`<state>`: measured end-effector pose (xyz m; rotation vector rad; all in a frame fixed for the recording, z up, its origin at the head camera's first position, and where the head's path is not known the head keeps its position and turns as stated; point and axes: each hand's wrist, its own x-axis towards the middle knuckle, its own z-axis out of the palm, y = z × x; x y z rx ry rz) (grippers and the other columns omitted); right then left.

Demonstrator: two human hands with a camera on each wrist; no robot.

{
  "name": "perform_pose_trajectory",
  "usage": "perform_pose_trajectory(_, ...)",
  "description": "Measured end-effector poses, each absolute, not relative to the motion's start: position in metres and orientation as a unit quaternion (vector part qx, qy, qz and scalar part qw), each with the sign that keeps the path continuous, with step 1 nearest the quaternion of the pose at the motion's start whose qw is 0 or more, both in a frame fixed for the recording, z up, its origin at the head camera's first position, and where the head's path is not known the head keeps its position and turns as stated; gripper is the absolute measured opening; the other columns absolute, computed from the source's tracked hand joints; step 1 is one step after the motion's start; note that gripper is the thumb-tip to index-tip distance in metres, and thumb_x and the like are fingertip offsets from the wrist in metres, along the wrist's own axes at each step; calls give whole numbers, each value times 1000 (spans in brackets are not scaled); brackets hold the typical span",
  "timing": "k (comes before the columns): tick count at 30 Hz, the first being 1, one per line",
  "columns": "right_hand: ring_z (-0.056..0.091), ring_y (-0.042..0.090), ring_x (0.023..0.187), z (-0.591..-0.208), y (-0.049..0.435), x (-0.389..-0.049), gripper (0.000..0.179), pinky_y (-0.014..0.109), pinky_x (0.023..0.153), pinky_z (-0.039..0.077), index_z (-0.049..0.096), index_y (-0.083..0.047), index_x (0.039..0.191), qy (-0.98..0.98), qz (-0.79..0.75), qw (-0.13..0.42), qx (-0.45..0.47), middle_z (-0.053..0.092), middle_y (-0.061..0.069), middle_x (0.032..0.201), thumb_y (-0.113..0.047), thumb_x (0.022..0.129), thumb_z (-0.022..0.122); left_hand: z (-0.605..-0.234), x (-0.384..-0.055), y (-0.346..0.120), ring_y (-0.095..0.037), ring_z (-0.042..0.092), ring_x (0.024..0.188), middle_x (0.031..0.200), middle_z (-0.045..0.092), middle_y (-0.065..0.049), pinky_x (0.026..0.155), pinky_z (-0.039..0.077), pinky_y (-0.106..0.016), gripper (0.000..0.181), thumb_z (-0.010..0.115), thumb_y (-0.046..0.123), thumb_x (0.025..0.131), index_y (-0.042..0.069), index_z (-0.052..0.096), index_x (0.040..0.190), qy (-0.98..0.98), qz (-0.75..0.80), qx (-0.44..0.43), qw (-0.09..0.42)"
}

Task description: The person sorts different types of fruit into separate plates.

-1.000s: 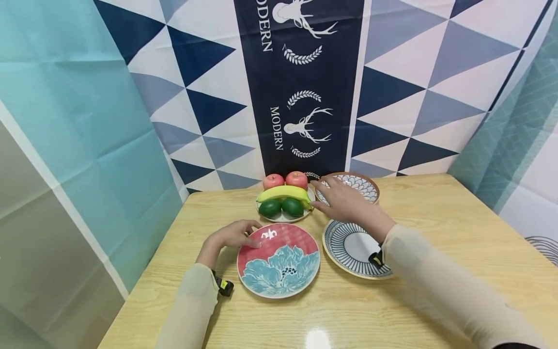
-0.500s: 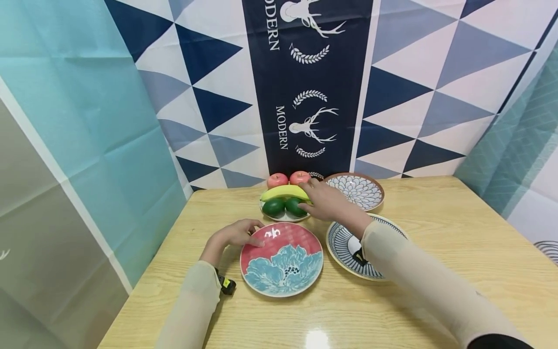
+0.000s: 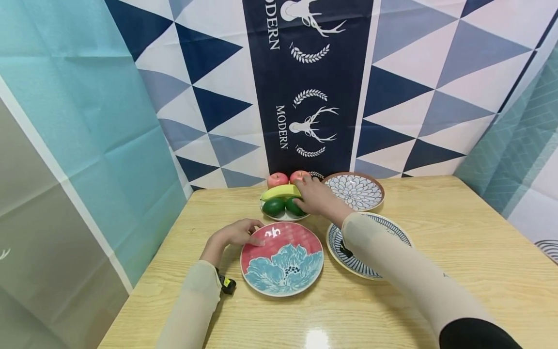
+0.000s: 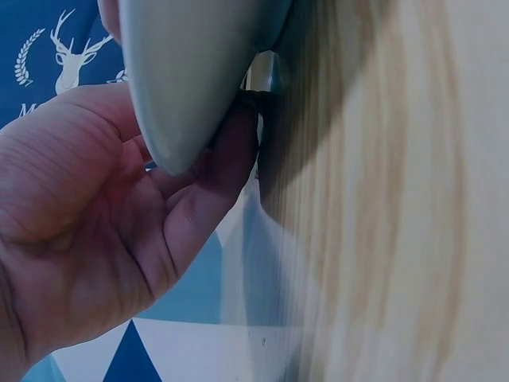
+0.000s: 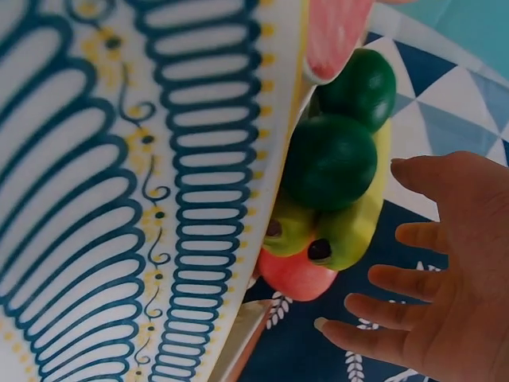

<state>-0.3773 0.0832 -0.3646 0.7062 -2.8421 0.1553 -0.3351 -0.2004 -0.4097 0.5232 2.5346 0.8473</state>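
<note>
My left hand (image 3: 237, 233) grips the left rim of a round plate with a red ground and a blue flower (image 3: 282, 259). Thumb on top, fingers underneath, as the left wrist view shows at the plate's pale rim (image 4: 171, 119). At the back, my right hand (image 3: 317, 196) hovers over the right side of the fruit, fingers spread. Below it are a yellow banana (image 3: 279, 192), two dark green oval fruits (image 3: 273, 207) and two red apples (image 3: 277, 180) on a small white plate (image 3: 285, 218). In the right wrist view, the fingers stand apart from the green fruit (image 5: 330, 163).
Under my right forearm lies a blue-and-white striped plate (image 3: 337, 249). Behind it stands a brown-rimmed plate with a petal pattern (image 3: 355, 191). A patterned cloth (image 3: 305, 72) hangs behind the wooden table (image 3: 457, 232).
My right hand has moved left, from beside the brown-rimmed plate to over the fruit. My left hand keeps its grip on the red plate. The head view has shifted slightly.
</note>
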Motion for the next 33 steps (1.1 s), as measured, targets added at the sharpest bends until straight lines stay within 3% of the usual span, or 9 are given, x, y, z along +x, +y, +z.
perform_pose_trajectory(6,55,44,123,-367,78,-389,58,58,95,54,54,-9,148,-968,47,100,227,54,25,139,-44,102,66,-411,-336,-201,-24,60,106,112,67,-4,102,49,-49,41,81,26,95,15,68,132,909,306,189,211)
perform_pose_trajectory(21,51,42,132,-380,63,-381,74,54,92,57,49,-7,157,-966,-10,101,239,51,25,147,-52,101,66,-413,-338,-203,-24,60,103,110,67,-5,98,51,-44,39,79,20,96,12,68,132,902,319,192,219)
perform_pose_trajectory(33,49,39,125,-383,60,-380,74,51,83,60,55,-8,151,-962,-25,122,244,51,22,140,-49,93,78,-412,-338,-202,-24,60,104,111,67,-5,99,50,-45,41,80,22,95,12,67,133,903,319,190,218)
